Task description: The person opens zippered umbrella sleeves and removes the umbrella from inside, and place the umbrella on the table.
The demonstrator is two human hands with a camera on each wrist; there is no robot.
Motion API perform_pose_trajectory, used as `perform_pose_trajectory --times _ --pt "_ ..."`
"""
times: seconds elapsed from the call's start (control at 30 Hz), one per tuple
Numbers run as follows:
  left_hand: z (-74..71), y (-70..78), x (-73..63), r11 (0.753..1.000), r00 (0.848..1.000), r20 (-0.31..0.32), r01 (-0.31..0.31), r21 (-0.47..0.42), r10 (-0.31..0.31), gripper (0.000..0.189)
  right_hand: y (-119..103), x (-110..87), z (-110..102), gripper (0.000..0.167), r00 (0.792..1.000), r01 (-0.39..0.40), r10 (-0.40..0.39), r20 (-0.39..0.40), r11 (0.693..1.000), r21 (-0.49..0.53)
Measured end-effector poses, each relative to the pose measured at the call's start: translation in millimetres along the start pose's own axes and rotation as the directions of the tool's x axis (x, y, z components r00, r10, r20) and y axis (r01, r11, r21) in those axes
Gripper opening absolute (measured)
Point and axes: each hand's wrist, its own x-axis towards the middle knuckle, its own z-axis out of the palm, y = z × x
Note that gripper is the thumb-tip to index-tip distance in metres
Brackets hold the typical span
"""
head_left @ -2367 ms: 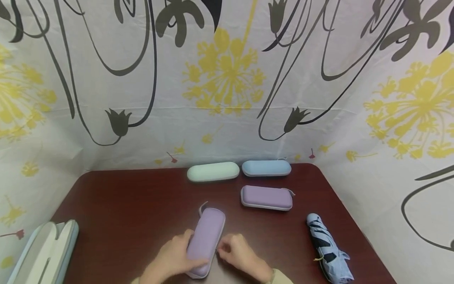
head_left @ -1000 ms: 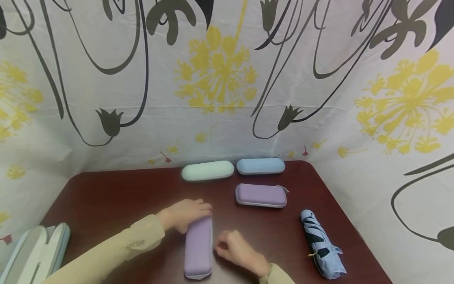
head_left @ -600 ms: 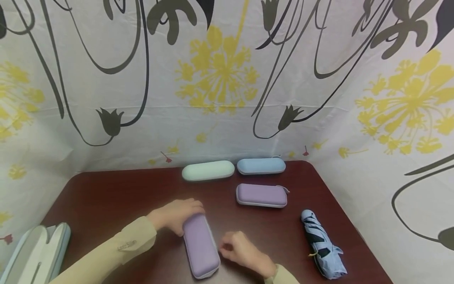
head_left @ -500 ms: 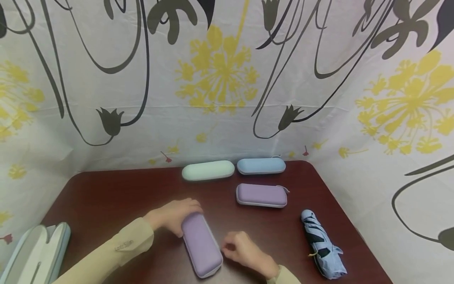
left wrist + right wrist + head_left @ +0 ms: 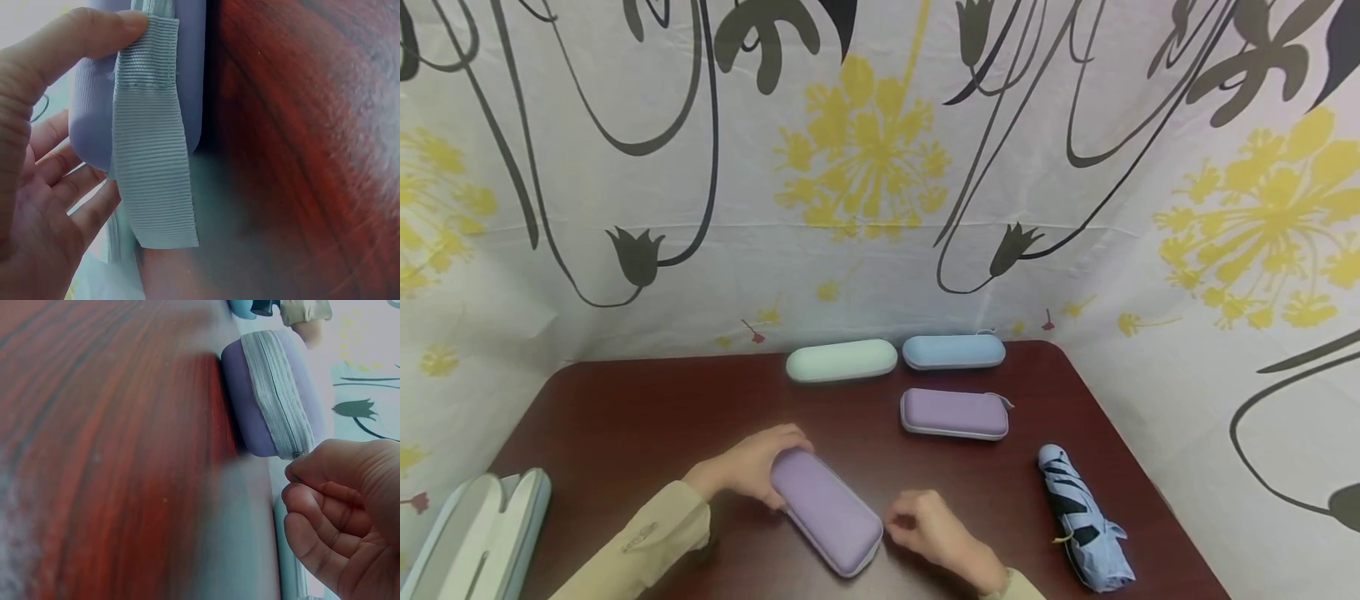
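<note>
A purple zippered hard case (image 5: 827,510) lies slanted on the table, its near end toward the right. My left hand (image 5: 751,467) grips its far end, the thumb on the grey zipper tape beside a ribbed fabric loop (image 5: 153,162), fingers on the opposite side. At the near end, my right hand (image 5: 931,528) pinches the small zipper pull between thumb and forefinger. The metal slider (image 5: 298,454) shows just above those fingertips, and the pale zipper tape (image 5: 269,381) runs around the case's end with its teeth together.
A second purple case (image 5: 955,414) lies behind, with a mint case (image 5: 841,362) and a blue case (image 5: 953,352) at the table's (image 5: 647,417) back edge. A folded umbrella (image 5: 1084,521) lies at right. An open pale case (image 5: 482,533) sits at left.
The left hand has gone from the case's near left side to its far end. The case has turned, its near end swinging right, while the right hand moved slightly right with it.
</note>
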Motion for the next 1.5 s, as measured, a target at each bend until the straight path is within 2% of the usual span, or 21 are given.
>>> perform_pose_trajectory --times 0.23,0.5,0.77,0.97,1.07,1.13,1.2,1.37,1.43,1.5 --pt "8.4 -1.3 -10.9 0.996 0.995 -0.093 0.029 -0.082 -0.036 0.071 -1 -5.9 0 0.019 1.000 -0.005 0.005 -0.014 1.000 -0.009" --pt "18.4 3.0 -19.0 0.988 0.976 -0.191 0.082 -0.127 -0.106 0.068 -4 -10.6 3 0.020 0.998 -0.024 0.021 -0.060 0.999 -0.046" --pt "27.1 14.3 -25.8 0.979 0.936 -0.287 0.192 -0.075 -0.206 0.067 -7 -9.6 4 0.022 0.997 -0.043 0.041 -0.067 0.999 -0.022" --pt "32.8 23.1 -29.2 0.950 0.900 -0.307 0.308 -0.052 -0.308 0.070 -12 -11.3 8 0.023 0.990 -0.095 0.091 -0.110 0.995 -0.037" --pt "35.5 28.7 -31.2 0.939 0.886 -0.318 0.340 -0.050 -0.338 0.070 -15 -11.9 10 0.021 0.984 -0.132 0.124 -0.129 0.990 -0.058" --pt "36.3 31.4 -32.8 0.941 0.885 -0.325 0.335 -0.052 -0.333 0.070 -17 -12.1 12 0.019 0.979 -0.160 0.151 -0.140 0.985 -0.057" --pt "35.5 32.5 -35.1 0.951 0.894 -0.330 0.303 -0.056 -0.304 0.069 -18 -12.2 12 0.019 0.972 -0.188 0.179 -0.150 0.981 -0.052" --pt "31.6 27.1 -43.4 0.986 0.926 -0.342 0.127 -0.108 -0.157 0.067 -18 -12.8 13 0.020 0.960 -0.240 0.231 -0.159 0.970 -0.035" --pt "32.0 24.2 -45.9 0.990 0.929 -0.351 0.078 -0.117 -0.115 0.067 -19 -13.0 13 0.020 0.956 -0.251 0.242 -0.163 0.967 -0.036" --pt "34.0 22.7 -47.1 0.991 0.926 -0.361 0.071 -0.116 -0.109 0.067 -19 -13.4 13 0.020 0.952 -0.264 0.253 -0.172 0.964 -0.040"
